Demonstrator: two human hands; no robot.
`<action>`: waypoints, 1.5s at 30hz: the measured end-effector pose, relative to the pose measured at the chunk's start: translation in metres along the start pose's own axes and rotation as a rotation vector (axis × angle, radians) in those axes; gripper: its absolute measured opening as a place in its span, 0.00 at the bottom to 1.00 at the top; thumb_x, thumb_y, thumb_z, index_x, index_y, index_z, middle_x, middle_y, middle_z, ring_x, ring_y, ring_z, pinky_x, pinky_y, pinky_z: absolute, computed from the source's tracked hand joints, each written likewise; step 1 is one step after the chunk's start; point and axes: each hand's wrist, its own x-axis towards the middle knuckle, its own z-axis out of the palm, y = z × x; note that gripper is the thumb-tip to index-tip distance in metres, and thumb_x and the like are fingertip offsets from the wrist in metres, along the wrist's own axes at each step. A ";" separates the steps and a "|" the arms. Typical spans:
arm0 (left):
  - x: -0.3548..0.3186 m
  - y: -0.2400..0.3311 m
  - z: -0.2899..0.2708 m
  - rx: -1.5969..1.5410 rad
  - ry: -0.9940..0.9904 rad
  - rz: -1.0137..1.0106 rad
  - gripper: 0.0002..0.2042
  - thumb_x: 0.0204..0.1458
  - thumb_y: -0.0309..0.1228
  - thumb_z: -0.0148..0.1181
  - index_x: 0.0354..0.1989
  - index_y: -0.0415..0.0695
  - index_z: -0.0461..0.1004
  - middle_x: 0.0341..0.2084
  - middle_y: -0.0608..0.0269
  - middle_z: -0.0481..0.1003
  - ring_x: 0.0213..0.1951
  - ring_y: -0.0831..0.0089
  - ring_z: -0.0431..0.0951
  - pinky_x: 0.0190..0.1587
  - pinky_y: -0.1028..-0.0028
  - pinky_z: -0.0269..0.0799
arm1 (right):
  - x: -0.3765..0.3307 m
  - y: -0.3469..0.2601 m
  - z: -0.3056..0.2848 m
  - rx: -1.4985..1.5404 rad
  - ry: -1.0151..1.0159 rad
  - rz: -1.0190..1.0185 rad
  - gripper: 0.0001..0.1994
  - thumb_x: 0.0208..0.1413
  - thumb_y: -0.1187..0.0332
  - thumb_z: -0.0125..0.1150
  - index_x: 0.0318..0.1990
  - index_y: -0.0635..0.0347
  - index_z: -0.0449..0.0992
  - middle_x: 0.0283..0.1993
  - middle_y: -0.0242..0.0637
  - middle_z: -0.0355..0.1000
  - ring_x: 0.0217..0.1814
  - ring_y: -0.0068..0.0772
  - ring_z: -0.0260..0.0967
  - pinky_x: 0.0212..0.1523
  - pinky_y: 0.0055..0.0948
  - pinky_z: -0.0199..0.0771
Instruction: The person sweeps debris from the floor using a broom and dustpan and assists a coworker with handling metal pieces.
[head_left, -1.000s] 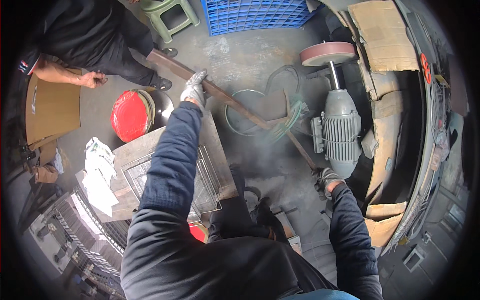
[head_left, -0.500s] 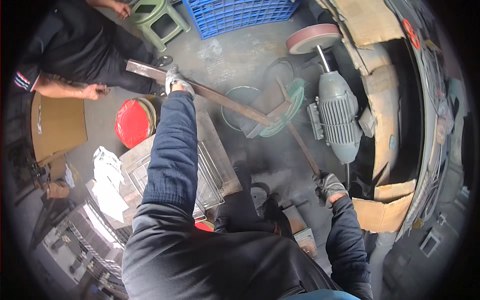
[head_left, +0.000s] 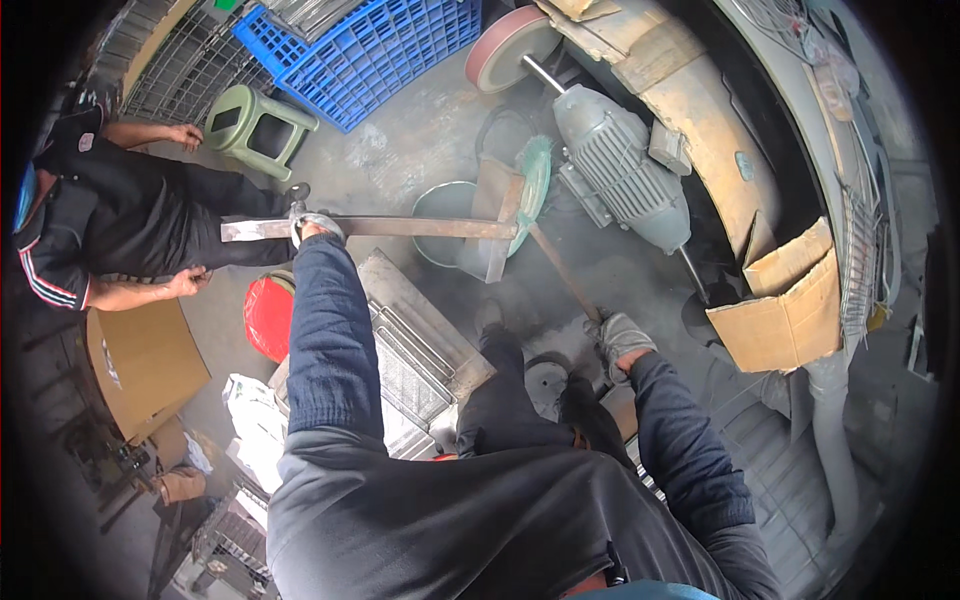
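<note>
Dustpan (head_left: 430,228) is sitting in the closed left hand (head_left: 314,222), and the right hand (head_left: 620,340) is gripping a broom (head_left: 536,185). Keeping both close and steady is likely helping.

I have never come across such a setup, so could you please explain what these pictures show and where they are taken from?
There is no robot here: a person works with two gloved hands, seen from a fisheye camera worn on the head, looking down. That is why edges bend.

The left hand grips a long brown bar. The right hand holds a thin stick leading up to a green, fan-shaped head, possibly a broom's.

On the worktable lies a wire mesh rack. Toward the upper right sits a grey electric motor with a pinkish wheel on its shaft. The co-worker at left is someone else.
</note>
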 end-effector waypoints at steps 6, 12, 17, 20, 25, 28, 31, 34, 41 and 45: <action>-0.098 -0.052 0.100 0.214 -0.008 -0.203 0.14 0.53 0.48 0.64 0.30 0.51 0.75 0.21 0.67 0.69 0.25 0.65 0.68 0.34 0.57 0.68 | -0.027 0.006 -0.004 0.181 0.073 0.229 0.21 0.64 0.57 0.63 0.58 0.62 0.73 0.30 0.38 0.73 0.27 0.34 0.64 0.31 0.40 0.69; -0.116 -0.059 0.070 0.194 -0.089 0.037 0.16 0.56 0.51 0.59 0.30 0.51 0.76 0.23 0.66 0.74 0.25 0.65 0.72 0.34 0.58 0.71 | -0.045 0.017 0.013 0.018 0.026 0.240 0.21 0.63 0.57 0.63 0.55 0.64 0.76 0.33 0.41 0.75 0.34 0.37 0.71 0.40 0.39 0.71; -0.229 -0.063 0.135 0.270 -0.134 -0.185 0.17 0.57 0.50 0.59 0.25 0.52 0.68 0.18 0.64 0.69 0.23 0.62 0.69 0.32 0.57 0.69 | -0.123 0.064 0.008 0.031 0.041 0.347 0.20 0.63 0.58 0.62 0.54 0.65 0.77 0.32 0.47 0.77 0.33 0.45 0.71 0.40 0.41 0.73; -0.339 -0.073 0.165 0.327 -0.212 -0.091 0.14 0.57 0.46 0.63 0.30 0.52 0.68 0.19 0.63 0.69 0.22 0.61 0.69 0.32 0.56 0.69 | -0.170 0.097 0.009 0.085 0.056 0.388 0.21 0.63 0.57 0.62 0.54 0.65 0.77 0.35 0.54 0.79 0.38 0.54 0.76 0.44 0.44 0.74; -0.465 -0.123 0.137 0.505 -0.456 0.138 0.10 0.61 0.39 0.60 0.38 0.46 0.74 0.20 0.60 0.73 0.23 0.62 0.74 0.32 0.62 0.71 | -0.200 0.227 0.042 -0.141 -0.084 0.463 0.23 0.60 0.52 0.61 0.52 0.63 0.81 0.51 0.59 0.77 0.56 0.60 0.75 0.55 0.47 0.74; -0.532 -0.190 0.112 0.915 -0.548 0.245 0.10 0.60 0.38 0.61 0.34 0.44 0.77 0.20 0.59 0.75 0.26 0.63 0.76 0.34 0.62 0.74 | -0.198 0.328 0.064 -0.199 -0.073 0.423 0.24 0.60 0.51 0.62 0.52 0.62 0.81 0.52 0.58 0.77 0.57 0.59 0.75 0.55 0.45 0.75; -0.551 -0.253 0.050 1.536 -0.962 0.837 0.10 0.56 0.36 0.64 0.33 0.41 0.79 0.26 0.55 0.80 0.30 0.65 0.80 0.38 0.63 0.76 | -0.189 0.394 0.084 -0.243 0.061 0.323 0.22 0.61 0.53 0.61 0.52 0.63 0.81 0.50 0.53 0.80 0.53 0.55 0.78 0.51 0.44 0.77; -0.604 -0.341 0.013 1.542 -0.921 0.464 0.09 0.57 0.34 0.61 0.37 0.41 0.79 0.30 0.54 0.81 0.33 0.61 0.82 0.39 0.64 0.76 | -0.179 0.453 0.096 0.460 0.097 0.533 0.15 0.66 0.57 0.61 0.35 0.61 0.77 0.21 0.40 0.71 0.15 0.39 0.68 0.15 0.44 0.66; -0.563 -0.436 -0.147 1.845 -1.290 0.853 0.13 0.59 0.40 0.58 0.42 0.45 0.81 0.35 0.56 0.82 0.42 0.58 0.82 0.48 0.65 0.76 | -0.118 0.365 0.103 0.863 0.092 0.708 0.14 0.68 0.57 0.57 0.36 0.58 0.75 0.19 0.36 0.69 0.14 0.37 0.65 0.15 0.42 0.67; -0.582 -0.400 -0.225 1.425 -1.000 -0.103 0.12 0.54 0.38 0.66 0.40 0.43 0.81 0.36 0.54 0.81 0.41 0.59 0.82 0.45 0.66 0.77 | -0.073 0.290 0.124 0.662 -0.028 0.680 0.11 0.66 0.59 0.59 0.43 0.58 0.76 0.19 0.34 0.67 0.12 0.34 0.61 0.12 0.38 0.59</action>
